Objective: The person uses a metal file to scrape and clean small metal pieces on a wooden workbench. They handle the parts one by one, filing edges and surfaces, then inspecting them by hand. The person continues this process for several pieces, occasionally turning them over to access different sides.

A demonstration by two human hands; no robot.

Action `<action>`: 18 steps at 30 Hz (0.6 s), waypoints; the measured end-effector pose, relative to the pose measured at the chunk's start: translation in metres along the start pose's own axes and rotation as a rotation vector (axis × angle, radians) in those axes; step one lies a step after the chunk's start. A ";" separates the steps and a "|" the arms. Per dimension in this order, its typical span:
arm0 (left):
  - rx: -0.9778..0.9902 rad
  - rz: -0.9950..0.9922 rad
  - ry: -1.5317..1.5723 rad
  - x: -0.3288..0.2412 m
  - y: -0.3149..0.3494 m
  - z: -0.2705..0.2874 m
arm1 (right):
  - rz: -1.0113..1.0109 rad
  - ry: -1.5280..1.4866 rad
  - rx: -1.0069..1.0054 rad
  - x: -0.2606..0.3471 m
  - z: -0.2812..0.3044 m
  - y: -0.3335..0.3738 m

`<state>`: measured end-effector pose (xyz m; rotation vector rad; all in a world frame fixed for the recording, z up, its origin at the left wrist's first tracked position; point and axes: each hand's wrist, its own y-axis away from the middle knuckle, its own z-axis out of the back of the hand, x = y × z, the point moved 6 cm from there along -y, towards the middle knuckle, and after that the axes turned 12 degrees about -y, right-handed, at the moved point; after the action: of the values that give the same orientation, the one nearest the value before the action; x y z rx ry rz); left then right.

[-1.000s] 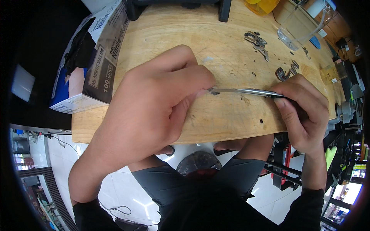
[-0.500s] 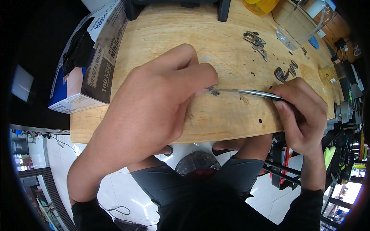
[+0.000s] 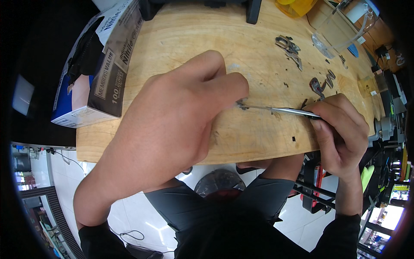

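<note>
Over the wooden worktop, my left hand (image 3: 181, 108) has its fingers curled, thumb and forefinger pinching a small greyish piece (image 3: 241, 104) that is mostly hidden. My right hand (image 3: 343, 134) grips a slim silver tool (image 3: 289, 111) with a dark rear part; whether it is a knife, a file or tweezers is unclear. Its thin end points left and reaches the piece at my left fingertips. Just beyond my right hand lie two flat metal cut-outs, a curved dark one (image 3: 317, 87) and a zigzag one (image 3: 329, 78).
More metal cut-outs (image 3: 288, 48) lie farther back on the worktop (image 3: 185, 41), with dark crumbs and a small black chip (image 3: 293, 139). A glove box (image 3: 97, 82) stands at left. At the far right are a clear container (image 3: 330, 36) and a yellow object (image 3: 294, 6).
My right hand and the tool have dropped slightly toward me, and the tool slants a little more. My left hand keeps its pinch, shifted slightly right. The whole view has moved a little.
</note>
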<state>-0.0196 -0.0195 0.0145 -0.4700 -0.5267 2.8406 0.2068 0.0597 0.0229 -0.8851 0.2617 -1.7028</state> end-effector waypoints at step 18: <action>0.004 -0.005 -0.037 0.000 0.000 -0.001 | 0.023 0.132 0.016 0.012 -0.004 -0.002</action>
<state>-0.0196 -0.0195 0.0140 -0.4151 -0.5287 2.8500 0.2016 0.0484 0.0258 -0.7566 0.3452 -1.7425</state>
